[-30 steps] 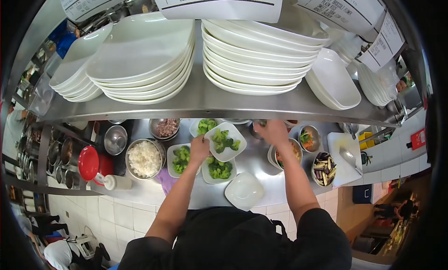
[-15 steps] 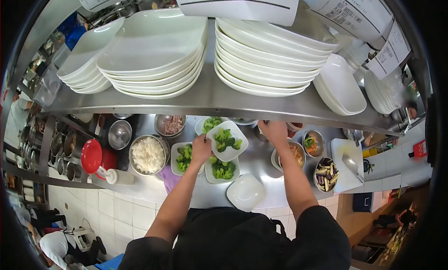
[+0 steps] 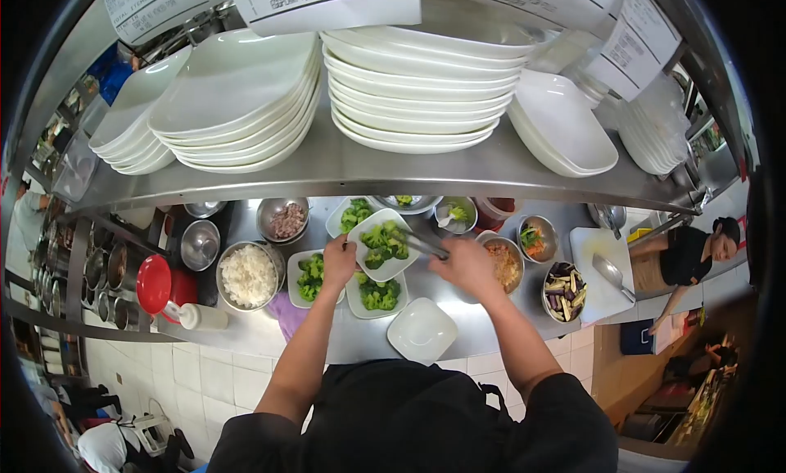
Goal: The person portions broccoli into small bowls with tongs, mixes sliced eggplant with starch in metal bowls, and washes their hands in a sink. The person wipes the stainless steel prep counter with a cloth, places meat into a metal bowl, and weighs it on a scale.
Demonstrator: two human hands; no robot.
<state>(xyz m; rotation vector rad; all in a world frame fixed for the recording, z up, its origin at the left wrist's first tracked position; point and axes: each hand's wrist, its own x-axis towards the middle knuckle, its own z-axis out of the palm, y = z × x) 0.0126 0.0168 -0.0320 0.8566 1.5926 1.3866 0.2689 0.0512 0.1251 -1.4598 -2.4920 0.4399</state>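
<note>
My left hand (image 3: 339, 262) grips the left rim of a square white bowl (image 3: 399, 266), its fingers closed. Broccoli florets (image 3: 383, 242) lie in this bowl, which is held tilted above its neighbours. My right hand (image 3: 467, 268) is wrapped round metal tongs (image 3: 427, 244) whose tips reach the broccoli at the bowl's right side. More white bowls with broccoli stand around it: a left bowl (image 3: 295, 290), a front bowl (image 3: 368, 311) and a back bowl (image 3: 332, 221), partly covered. A white bowl without food (image 3: 422, 330) sits nearest my body.
Rice (image 3: 249, 275), chopped meat (image 3: 288, 222) and eggplant (image 3: 564, 292) fill metal bowls. A cutting board (image 3: 602, 256) bears a cleaver (image 3: 609, 275). Overhead, a steel shelf (image 3: 327, 166) carries stacked plates (image 3: 422, 96), with paper tickets (image 3: 327, 6) hanging above. A co-worker (image 3: 692, 256) stands at right.
My right hand has come left and nearer from the back containers, and the tongs now show at the held bowl. That bowl holds more broccoli. The view has shifted; a co-worker appears at right.
</note>
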